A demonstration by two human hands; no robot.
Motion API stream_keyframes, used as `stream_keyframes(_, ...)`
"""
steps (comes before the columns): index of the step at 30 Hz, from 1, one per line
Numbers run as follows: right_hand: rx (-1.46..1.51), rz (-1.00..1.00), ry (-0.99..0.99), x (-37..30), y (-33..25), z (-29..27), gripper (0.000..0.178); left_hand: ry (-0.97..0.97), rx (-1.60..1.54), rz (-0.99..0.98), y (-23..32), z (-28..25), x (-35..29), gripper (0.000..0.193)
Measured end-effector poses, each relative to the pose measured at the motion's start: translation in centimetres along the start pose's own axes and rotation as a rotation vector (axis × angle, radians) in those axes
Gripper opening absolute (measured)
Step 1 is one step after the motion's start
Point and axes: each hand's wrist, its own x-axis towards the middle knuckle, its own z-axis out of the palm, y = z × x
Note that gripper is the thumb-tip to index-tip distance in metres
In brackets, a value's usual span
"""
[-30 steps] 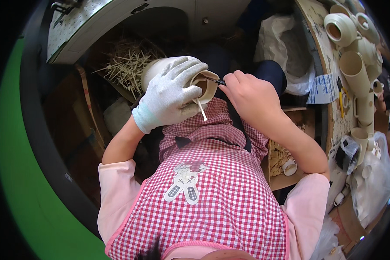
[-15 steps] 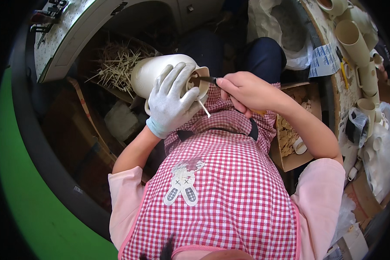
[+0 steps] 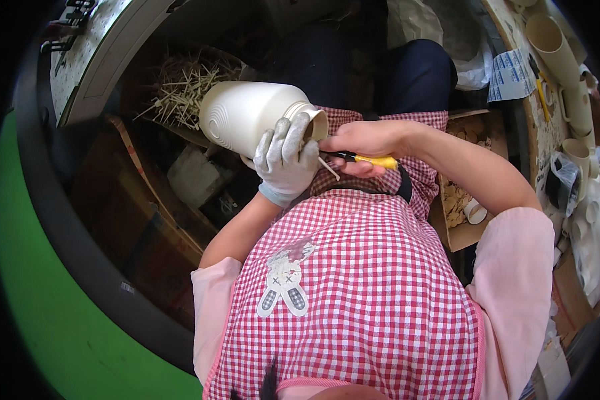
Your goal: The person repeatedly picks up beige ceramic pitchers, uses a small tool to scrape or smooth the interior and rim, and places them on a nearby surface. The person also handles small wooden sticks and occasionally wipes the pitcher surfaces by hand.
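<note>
A cream plastic jug [image 3: 250, 117] lies on its side above my lap, its open mouth facing right. My left hand [image 3: 288, 157], in a grey-white glove, is wrapped round it near the neck from below. In my bare right hand [image 3: 367, 143] is a knife with a yellow and black handle [image 3: 375, 161], held close to the lower edge of the jug's mouth. Its blade is hidden by my fingers and the rim. A thin cream sprue [image 3: 330, 169] sticks out between my two hands.
A box heaped with thin cream sprues [image 3: 190, 87] stands beyond the jug to the left. Flat offcuts fill a cardboard box [image 3: 477, 180] at my right. On the bench at far right are several cream jugs [image 3: 552, 45], a blue-and-white sheet [image 3: 511, 77] and a yellow-handled tool [image 3: 543, 100].
The jug has turned, showing ribbed rings on its side. My right hand has come lower and nearer the rim, and the knife's yellow handle now shows. My left hand grips nearer the neck.
</note>
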Motion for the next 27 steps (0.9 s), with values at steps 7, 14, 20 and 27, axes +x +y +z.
stream_keyframes(7, 0.227, -0.242, 0.071, 1.5, -2.8, 2.7, 0.04, 0.212, 0.015, -0.076, -4.0, 1.0, 1.6, 0.013)
stream_keyframes(14, -0.285, -0.963, 1.105, -17.0, -2.0, -6.7, 0.038, 0.674, -0.658, -0.456, -11.2, -8.8, 7.7, 0.03)
stream_keyframes(20, -1.562, -0.339, 2.351, -32.1, 1.3, -21.5, 0.034, 0.76, -0.095, -0.099, -14.8, -9.1, 8.9, 0.054)
stream_keyframes(27, -1.734, -0.805, 2.379, -29.4, 0.9, -19.5, 0.024, 0.684, -0.216, -0.386, -13.8, -12.0, 8.6, 0.019)
